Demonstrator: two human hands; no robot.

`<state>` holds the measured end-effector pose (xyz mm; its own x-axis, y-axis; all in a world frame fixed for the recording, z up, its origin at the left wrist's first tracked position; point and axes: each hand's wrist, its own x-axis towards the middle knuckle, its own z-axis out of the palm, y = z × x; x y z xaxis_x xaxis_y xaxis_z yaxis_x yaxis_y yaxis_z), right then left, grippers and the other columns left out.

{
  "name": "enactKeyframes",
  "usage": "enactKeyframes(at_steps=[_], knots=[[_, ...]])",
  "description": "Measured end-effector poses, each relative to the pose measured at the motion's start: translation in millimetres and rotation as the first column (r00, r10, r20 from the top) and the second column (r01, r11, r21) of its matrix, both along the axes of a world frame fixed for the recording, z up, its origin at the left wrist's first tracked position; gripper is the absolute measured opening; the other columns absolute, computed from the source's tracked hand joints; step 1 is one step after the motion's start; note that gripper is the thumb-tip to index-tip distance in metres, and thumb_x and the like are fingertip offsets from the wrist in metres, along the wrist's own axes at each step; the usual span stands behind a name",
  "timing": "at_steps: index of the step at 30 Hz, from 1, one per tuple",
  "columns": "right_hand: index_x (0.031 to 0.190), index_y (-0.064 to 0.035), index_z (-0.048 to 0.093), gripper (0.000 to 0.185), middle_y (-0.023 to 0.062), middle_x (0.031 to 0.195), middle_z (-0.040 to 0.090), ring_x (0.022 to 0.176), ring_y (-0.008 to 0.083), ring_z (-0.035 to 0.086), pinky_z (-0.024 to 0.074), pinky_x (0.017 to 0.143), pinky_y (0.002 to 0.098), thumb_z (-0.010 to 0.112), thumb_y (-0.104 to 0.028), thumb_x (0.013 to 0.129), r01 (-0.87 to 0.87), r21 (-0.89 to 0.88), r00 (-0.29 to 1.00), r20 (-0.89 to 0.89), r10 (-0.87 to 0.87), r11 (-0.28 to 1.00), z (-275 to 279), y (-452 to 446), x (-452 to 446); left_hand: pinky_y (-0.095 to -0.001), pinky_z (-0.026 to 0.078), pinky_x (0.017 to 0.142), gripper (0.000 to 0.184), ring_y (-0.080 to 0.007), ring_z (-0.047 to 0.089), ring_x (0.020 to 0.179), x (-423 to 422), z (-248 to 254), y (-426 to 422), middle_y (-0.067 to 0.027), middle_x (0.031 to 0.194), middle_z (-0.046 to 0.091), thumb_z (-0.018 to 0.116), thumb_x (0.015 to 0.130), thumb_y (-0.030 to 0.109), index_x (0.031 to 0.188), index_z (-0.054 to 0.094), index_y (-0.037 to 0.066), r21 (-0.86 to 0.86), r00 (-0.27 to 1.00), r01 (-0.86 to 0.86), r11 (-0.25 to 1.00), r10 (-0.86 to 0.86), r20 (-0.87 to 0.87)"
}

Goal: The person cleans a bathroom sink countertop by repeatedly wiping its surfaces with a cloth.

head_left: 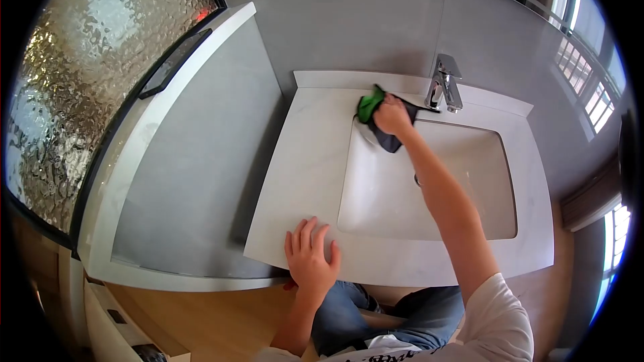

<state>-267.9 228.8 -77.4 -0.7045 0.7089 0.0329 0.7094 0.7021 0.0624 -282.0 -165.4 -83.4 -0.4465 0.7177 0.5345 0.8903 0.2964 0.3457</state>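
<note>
My right hand (392, 115) is closed on a green and dark grey cloth (371, 105). It presses the cloth at the back left corner of the white sink basin (376, 208), partly on the counter and partly over the basin's edge. Part of the cloth is hidden under my fingers. My left hand (312, 255) rests flat near the front left edge of the pale countertop (302, 161), fingers spread, holding nothing. A chrome faucet (445, 84) stands behind the basin, to the right of the cloth.
Left of the counter is a grey recessed panel with a white frame (194, 161). Beyond it stands a textured glass panel with a black handle (176, 64). A grey wall (349, 23) rises behind the counter. My legs are below its front edge.
</note>
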Motion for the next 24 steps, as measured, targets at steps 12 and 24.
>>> enactKeyframes(at_steps=[12,24], knots=[[0.128,-0.0047,0.056,0.046,0.0159,0.145,0.046,0.127,0.0354,0.048,0.0355,0.109,0.0417,0.043,-0.030,0.092,-0.763,-0.400,0.642,-0.557,0.526,0.508,3.6,-77.3,-132.5,-0.0534,0.036,0.104,0.031,-0.0342,0.052,0.120,-0.4,2.6,-2.0,-0.0103,0.127,0.058,0.064,0.080,0.017,0.110,0.064,0.010,-0.011,0.997,0.045,0.999,-0.044,0.064],[0.147,-0.0033,0.037,0.081,0.0112,0.158,0.029,0.148,0.0229,0.021,0.0174,0.119,0.0419,0.042,-0.064,0.093,-0.055,-0.139,0.950,-0.313,0.009,0.989,-9.6,11.3,-13.5,-0.0519,0.035,0.105,0.031,-0.0346,0.051,0.122,0.3,0.0,-3.3,-0.0117,0.128,0.058,0.063,0.081,0.016,0.111,0.063,0.008,0.014,0.998,0.052,0.999,-0.052,0.032]])
